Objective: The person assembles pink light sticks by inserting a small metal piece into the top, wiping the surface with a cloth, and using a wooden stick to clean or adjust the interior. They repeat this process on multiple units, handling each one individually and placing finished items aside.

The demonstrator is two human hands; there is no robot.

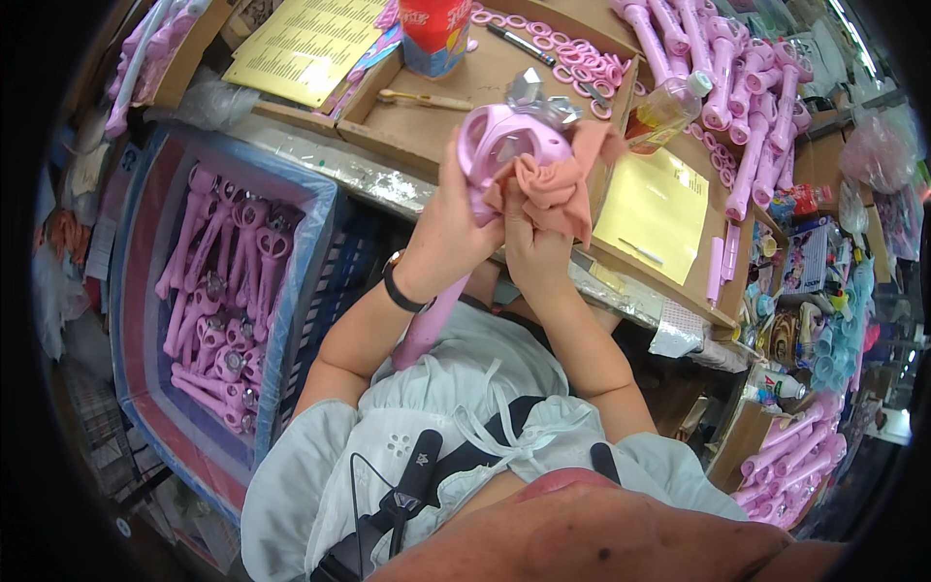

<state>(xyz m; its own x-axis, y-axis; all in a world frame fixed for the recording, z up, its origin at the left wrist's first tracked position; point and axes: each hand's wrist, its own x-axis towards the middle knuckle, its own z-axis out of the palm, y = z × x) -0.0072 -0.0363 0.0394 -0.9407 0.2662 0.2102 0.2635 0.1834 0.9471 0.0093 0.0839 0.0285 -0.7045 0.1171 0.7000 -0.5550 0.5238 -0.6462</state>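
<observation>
My left hand (448,228) is wrapped around a pink plastic toy wand (432,328) just below its ring-shaped head. The wand's handle slants down toward my lap, and a shiny silver, gem-like piece tops the head. A peach-coloured cloth (562,194) is bunched in my right hand (535,254), pressed against the side of the wand's head. Folds of the cloth hide most of my right fingertips and part of the head.
On the left, a lined blue basket (325,247) holds several similar wands. A cardboard tray (388,141) ahead carries a toothbrush (424,100), a red cup (434,39) and pink rings (582,60). Toward the right are a bottle (669,112), yellow paper (659,218) and piled wand parts (747,87).
</observation>
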